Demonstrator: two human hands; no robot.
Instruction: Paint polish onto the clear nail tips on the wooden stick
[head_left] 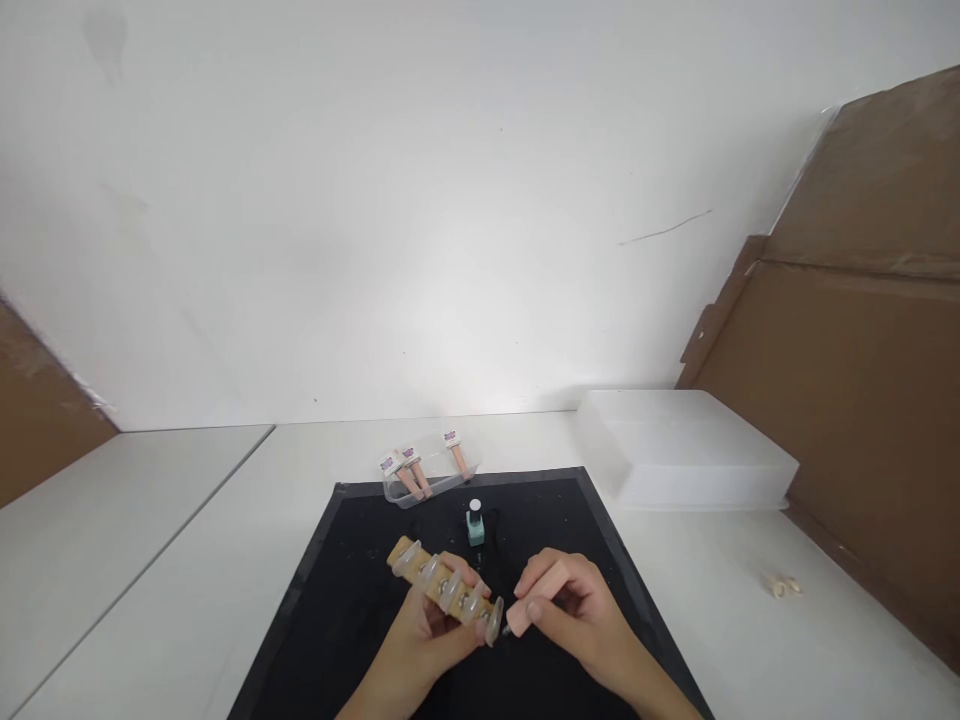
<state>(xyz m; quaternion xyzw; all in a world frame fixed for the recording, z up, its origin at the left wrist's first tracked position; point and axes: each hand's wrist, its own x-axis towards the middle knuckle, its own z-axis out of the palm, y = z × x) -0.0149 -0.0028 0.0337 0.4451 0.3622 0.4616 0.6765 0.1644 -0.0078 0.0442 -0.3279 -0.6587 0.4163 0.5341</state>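
With the left hand (437, 640) wrapped around the wooden strip (400, 549) and the right hand (581, 610) pinching the pink handle (541, 597), brace both wrists.

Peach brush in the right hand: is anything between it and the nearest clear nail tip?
Nothing visible stands between the peach brush in the right hand and the clear nail tip on the strip in the left hand. The green bottle stands farther back, out of the way.

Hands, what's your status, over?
Left hand holding wooden strip with clear nail tips. Right hand holding pink handle close beside strip. Green bottle beyond, touching neither.
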